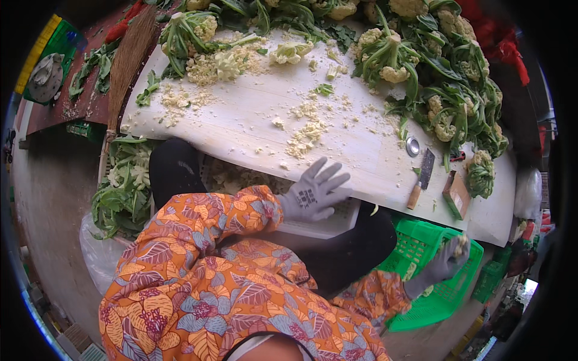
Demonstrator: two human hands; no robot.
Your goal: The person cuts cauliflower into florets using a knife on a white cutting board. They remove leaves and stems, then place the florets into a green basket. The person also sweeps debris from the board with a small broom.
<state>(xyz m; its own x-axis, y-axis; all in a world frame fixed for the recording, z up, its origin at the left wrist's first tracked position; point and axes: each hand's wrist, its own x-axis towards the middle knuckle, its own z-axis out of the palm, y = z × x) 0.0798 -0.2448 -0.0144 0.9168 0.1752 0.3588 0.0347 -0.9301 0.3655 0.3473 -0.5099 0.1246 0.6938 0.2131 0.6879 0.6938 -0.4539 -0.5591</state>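
Observation:
My left hand [316, 192], in a grey printed work glove, is spread flat at the near edge of the white work table [352, 149], above a white plastic crate [318, 223] on my lap side that holds cauliflower pieces [246, 177]. My right hand [445, 261], also gloved and slightly blurred, is over the green plastic basket [420, 311] at the lower right, its fingers closed round a small piece of cauliflower [462, 247]. A few pale pieces lie in that basket. On the table, a cleaver with a wooden handle [414, 194] lies near the right end.
Leafy cauliflower heads [393, 54] are heaped along the table's far and right sides. Crumbs [307, 135] lie scattered on it. Near the cleaver are a round metal lid-like object [412, 146] and a small box [456, 195]. A straw broom [131, 63] and leaves [122, 198] are at left.

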